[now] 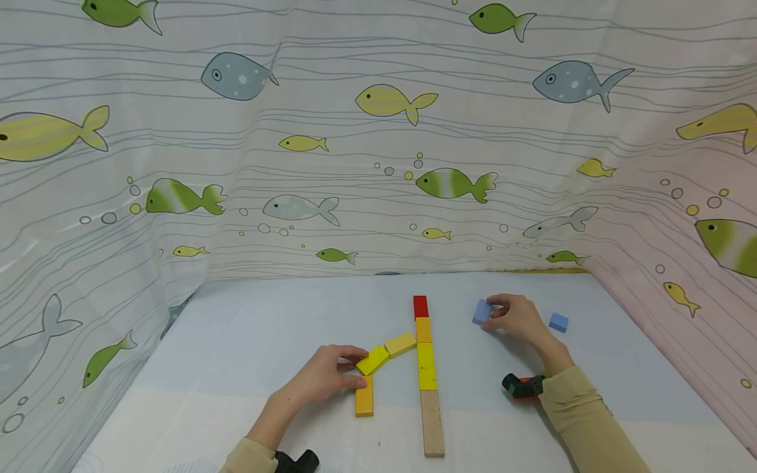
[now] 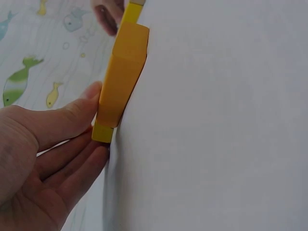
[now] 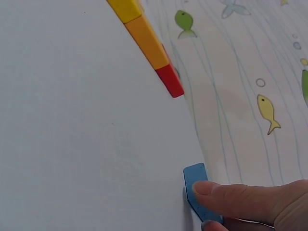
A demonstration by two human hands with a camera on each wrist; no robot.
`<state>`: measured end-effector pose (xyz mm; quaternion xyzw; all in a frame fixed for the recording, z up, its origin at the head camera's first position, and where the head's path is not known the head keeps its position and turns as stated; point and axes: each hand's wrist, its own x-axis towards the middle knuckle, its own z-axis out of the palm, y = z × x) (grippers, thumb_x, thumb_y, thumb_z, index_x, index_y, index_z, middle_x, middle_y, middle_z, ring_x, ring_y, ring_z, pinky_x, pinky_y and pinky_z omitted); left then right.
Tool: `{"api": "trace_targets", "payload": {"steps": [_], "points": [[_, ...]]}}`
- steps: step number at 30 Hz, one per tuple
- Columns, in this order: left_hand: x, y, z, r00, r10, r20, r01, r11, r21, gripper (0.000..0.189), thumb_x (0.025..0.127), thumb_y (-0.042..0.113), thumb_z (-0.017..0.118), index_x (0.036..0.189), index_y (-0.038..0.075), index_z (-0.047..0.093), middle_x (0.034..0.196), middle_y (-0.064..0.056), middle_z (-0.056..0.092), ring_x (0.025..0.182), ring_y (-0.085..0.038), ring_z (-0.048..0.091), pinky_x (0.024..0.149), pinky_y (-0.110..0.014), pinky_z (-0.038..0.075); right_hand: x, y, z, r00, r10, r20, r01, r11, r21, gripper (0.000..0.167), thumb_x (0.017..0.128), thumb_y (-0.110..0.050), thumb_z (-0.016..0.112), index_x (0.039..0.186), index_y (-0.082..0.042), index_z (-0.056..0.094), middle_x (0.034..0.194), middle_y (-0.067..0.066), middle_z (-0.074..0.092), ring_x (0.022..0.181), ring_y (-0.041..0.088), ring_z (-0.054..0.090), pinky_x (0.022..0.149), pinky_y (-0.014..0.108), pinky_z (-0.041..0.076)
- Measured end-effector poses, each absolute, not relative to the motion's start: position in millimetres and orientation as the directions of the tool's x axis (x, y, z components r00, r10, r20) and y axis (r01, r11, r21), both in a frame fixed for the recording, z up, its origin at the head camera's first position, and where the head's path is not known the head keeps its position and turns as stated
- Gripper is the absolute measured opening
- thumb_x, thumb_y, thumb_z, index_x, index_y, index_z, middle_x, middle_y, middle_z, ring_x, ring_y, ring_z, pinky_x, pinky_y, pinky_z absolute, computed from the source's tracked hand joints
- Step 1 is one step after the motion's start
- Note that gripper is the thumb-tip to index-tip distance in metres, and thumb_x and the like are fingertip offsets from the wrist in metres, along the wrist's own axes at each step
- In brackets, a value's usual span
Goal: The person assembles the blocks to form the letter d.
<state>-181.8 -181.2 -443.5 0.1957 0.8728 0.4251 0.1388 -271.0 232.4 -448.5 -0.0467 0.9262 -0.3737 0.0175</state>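
My left hand (image 1: 322,374) is at the corner where an orange block (image 1: 364,397) meets a yellow block (image 1: 374,360). Its thumb touches the orange block and its extended fingers reach the yellow block's near end. From there a pale yellow block (image 1: 401,345) slants up to a straight row. That row runs from a red block (image 1: 420,307) through an orange block (image 1: 423,330) and a yellow block (image 1: 426,366) to a plain wooden block (image 1: 432,424). On the right, my right hand (image 1: 517,318) pinches a blue block (image 3: 196,180) between thumb and fingers.
A small blue block (image 1: 558,322) lies right of my right hand. A red piece (image 1: 528,387) is partly hidden beneath the right wrist's black camera (image 1: 520,386). A fish-patterned curtain (image 1: 355,164) surrounds the white table (image 1: 266,315) at the back and sides.
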Motion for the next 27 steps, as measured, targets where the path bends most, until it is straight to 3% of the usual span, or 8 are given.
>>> {"api": "trace_targets", "payload": {"steps": [12, 21, 27], "points": [[-181.2, -181.3, -443.7, -0.878, 0.474, -0.064, 0.243, 0.556, 0.795, 0.052, 0.085, 0.021, 0.081, 0.13, 0.002, 0.063, 0.132, -0.014, 0.064, 0.12, -0.031, 0.063, 0.098, -0.037, 0.054, -267.9, 234.2, -449.7, -0.997, -0.073, 0.036, -0.078, 0.729, -0.68, 0.058, 0.08, -0.028, 0.083, 0.128, -0.001, 0.065, 0.107, 0.015, 0.074, 0.102, 0.03, 0.068, 0.084, 0.043, 0.055], [-180.0, -185.1, -444.7, -0.874, 0.483, -0.053, 0.267, 0.568, 0.778, 0.052, 0.086, 0.024, 0.08, 0.13, 0.002, 0.063, 0.131, -0.013, 0.065, 0.118, -0.03, 0.064, 0.097, -0.035, 0.055, -255.6, 229.5, -441.6, -0.994, -0.101, 0.051, -0.109, 0.725, -0.68, 0.058, 0.082, -0.031, 0.082, 0.13, -0.003, 0.064, 0.11, 0.015, 0.073, 0.102, 0.029, 0.067, 0.08, 0.038, 0.055], [-179.8, -183.7, -441.4, -0.874, 0.484, -0.048, 0.274, 0.57, 0.775, 0.052, 0.086, 0.024, 0.08, 0.13, 0.002, 0.063, 0.131, -0.013, 0.065, 0.118, -0.029, 0.064, 0.098, -0.037, 0.055, -243.9, 217.8, -430.2, -0.989, -0.127, 0.074, -0.143, 0.708, -0.691, 0.056, 0.084, -0.031, 0.081, 0.131, -0.005, 0.064, 0.113, 0.014, 0.073, 0.106, 0.032, 0.067, 0.086, 0.045, 0.056]]}}
